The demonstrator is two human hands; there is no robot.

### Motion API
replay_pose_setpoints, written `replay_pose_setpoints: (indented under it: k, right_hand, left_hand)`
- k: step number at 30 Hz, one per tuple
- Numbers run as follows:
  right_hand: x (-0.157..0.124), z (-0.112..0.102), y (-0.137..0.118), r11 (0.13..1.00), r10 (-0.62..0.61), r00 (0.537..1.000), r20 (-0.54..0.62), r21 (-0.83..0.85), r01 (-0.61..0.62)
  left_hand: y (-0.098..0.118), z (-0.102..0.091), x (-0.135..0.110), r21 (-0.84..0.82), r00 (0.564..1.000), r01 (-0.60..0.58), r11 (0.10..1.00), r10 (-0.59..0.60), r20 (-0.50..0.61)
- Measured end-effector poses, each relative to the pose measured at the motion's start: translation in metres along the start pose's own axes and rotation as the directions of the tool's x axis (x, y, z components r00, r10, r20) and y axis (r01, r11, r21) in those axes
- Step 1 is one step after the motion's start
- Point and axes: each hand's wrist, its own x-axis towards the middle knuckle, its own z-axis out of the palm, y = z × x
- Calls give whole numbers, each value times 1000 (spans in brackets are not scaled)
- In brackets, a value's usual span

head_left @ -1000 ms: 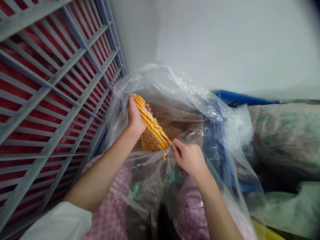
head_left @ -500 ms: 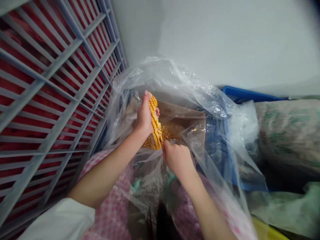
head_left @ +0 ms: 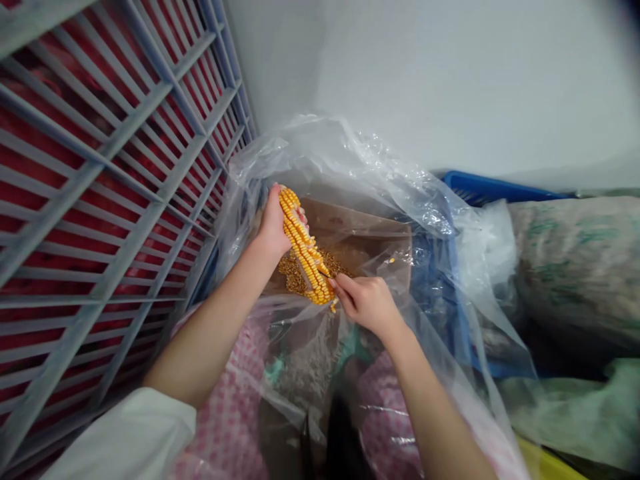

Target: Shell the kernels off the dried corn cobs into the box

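My left hand [head_left: 274,223] is wrapped round the upper end of an ear of corn [head_left: 303,247], which slants down to the right. Some rows on the cob are bare of kernels. At its lower end my right hand [head_left: 367,300] is closed on a thin dark pointed tool [head_left: 325,272], whose tip meets the kernels; most of it is hidden in the fingers. A few kernels [head_left: 333,306] hang or fall just below the cob. Under both hands, loose corn kernels [head_left: 295,275] lie heaped inside a clear plastic bag [head_left: 320,143].
A grey slatted crate [head_left: 165,173] with red contents rises close on the left. Brown cardboard [head_left: 370,240] shows within the bag. On the right are a blue basket [head_left: 500,187] and a stuffed pale sack [head_left: 575,260]. A white wall [head_left: 425,80] stands behind.
The ear of corn has tilted, its top going left and its lower end slightly right. My right hand has shifted a little right, and kernels now show coming off below the cob.
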Motion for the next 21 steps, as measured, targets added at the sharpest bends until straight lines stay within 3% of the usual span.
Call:
replay_pose_setpoints:
  k: [3,6,7,10,13,17,21]
  right_hand:
    - [0,-5,2,996,-34,999,-39,75,37]
    - [1,-9,5,985,33,996,-79,173,-18]
    - [2,-11,5,977,80,993,-81,202,-62]
    - [3,-18,8,933,247,966,-73,288,-216]
    - [1,-27,7,907,297,955,-18,319,-276]
    - [-3,-35,0,925,318,942,105,184,-333]
    - [-3,-37,-7,932,353,915,193,17,-363]
  left_hand:
    - [-4,1,-3,-35,981,180,983,-176,87]
    - [-4,1,-4,-126,932,340,932,-315,178]
    - [-3,1,-3,-154,940,319,935,-292,178]
    - [6,0,0,-197,991,117,973,-101,92]
    - [17,-3,3,-216,999,-26,976,32,23]
    - [23,-4,5,-231,989,-149,961,147,-28]
    - [22,-2,4,-208,981,-194,959,192,-30]
